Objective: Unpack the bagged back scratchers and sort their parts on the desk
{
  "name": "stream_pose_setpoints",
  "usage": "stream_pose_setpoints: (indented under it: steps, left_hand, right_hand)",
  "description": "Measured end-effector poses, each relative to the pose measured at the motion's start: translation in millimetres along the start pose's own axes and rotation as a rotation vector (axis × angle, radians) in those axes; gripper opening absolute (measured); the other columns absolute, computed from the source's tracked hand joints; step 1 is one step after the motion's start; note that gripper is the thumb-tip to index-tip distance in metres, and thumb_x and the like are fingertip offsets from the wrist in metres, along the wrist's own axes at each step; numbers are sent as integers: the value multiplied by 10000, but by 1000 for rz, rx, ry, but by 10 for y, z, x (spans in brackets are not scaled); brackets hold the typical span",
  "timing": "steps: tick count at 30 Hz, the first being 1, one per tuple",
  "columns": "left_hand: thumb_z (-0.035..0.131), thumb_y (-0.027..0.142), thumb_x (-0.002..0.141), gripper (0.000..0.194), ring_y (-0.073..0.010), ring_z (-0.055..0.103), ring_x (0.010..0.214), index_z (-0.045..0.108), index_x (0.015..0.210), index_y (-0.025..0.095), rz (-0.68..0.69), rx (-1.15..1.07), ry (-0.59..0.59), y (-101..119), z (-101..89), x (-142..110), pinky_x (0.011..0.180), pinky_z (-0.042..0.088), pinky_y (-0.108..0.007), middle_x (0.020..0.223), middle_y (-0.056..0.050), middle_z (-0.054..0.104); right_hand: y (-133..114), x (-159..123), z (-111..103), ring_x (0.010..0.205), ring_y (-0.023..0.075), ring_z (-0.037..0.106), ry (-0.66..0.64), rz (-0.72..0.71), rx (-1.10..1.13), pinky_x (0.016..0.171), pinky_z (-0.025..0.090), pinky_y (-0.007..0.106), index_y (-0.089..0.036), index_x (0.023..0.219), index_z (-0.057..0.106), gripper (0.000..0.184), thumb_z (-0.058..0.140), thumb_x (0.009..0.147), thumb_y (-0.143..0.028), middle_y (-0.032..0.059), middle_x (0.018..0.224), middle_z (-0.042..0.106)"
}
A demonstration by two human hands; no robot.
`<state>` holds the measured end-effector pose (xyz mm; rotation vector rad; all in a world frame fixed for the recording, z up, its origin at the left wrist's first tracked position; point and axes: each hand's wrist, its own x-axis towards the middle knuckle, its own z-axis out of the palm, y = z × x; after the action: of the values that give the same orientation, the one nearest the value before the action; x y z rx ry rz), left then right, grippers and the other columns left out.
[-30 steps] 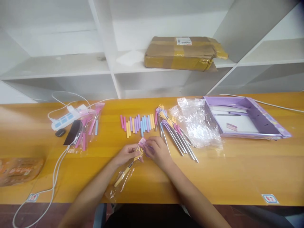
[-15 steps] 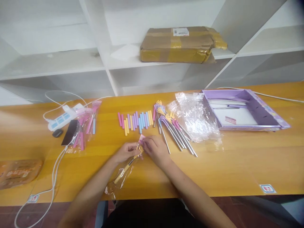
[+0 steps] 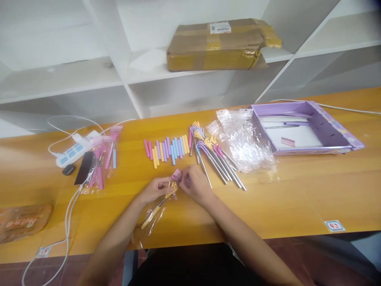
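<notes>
A yellow back scratcher (image 3: 152,217) with a claw-shaped head lies slanted in a clear plastic bag (image 3: 159,222). My left hand (image 3: 155,190) is closed around the bag beside the yellow claw. Fingers of my right hand (image 3: 195,184) are pinched at the bag's mouth, by a small pink printed card (image 3: 176,175); exactly what they grip is partly hidden. Just beyond my hands is a row of pink, yellow, purple and blue tubes (image 3: 168,149). To its right lie several back scratchers (image 3: 218,165) with coloured claws and bare metal rods.
Clear bags (image 3: 242,141) are heaped beside a purple box tray (image 3: 324,150) holding another pink card (image 3: 287,142). At left are bagged pink back scratchers (image 3: 98,171), a power strip (image 3: 71,154) and white cables (image 3: 69,222). A taped carton (image 3: 214,49) sits on the shelf.
The pink card shows more fully between my hands now, and my right fingers have shifted slightly at the bag's mouth. The whole view has tilted a little.
</notes>
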<state>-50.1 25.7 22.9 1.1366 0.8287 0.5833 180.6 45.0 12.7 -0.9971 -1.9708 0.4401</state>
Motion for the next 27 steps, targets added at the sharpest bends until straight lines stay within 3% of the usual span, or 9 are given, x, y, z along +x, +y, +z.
stream_pose_setpoints:
  steps: [6, 13, 20, 27]
  left_hand:
    - [770, 536, 969, 481, -236, 785, 840, 745, 1200, 114, -8, 66, -7, 29, -18, -8, 791, 529, -302, 914, -119, 822]
    - [755, 520, 987, 454, -238, 785, 889, 741, 1225, 134, -13, 75, -27, 33, -46, -19, 849, 540, -315, 949, -106, 827]
    - [754, 512, 991, 414, -231, 781, 875, 750, 1148, 129, -6, 63, -32, 49, -22, -16, 835, 528, -300, 932, -108, 823]
    - [772, 511, 978, 517, -230, 782, 862, 723, 1324, 129, -4, -21, -36, -16, -66, 2, 826, 529, -298, 944, -117, 816]
  right_hand:
    - [-6, 16, -31, 969, 244, 675, -48, -57, 13, 830, 575, 376, -222, 1140, 611, 152, 688, 1059, -325, 98, 1043, 698]
    - [-6, -16, 43, 955, 226, 697, -63, -31, 97, 826, 605, 367, -248, 1145, 631, 57, 626, 1090, -237, 84, 1042, 694]
    - [2, -40, 109, 892, 231, 685, 11, -14, 73, 763, 595, 361, -250, 1145, 601, 185, 608, 1029, -106, 77, 1014, 678]
    - [12, -36, 51, 861, 192, 663, 99, 142, 198, 755, 574, 339, -254, 1067, 523, 149, 553, 1035, -111, 47, 1009, 633]
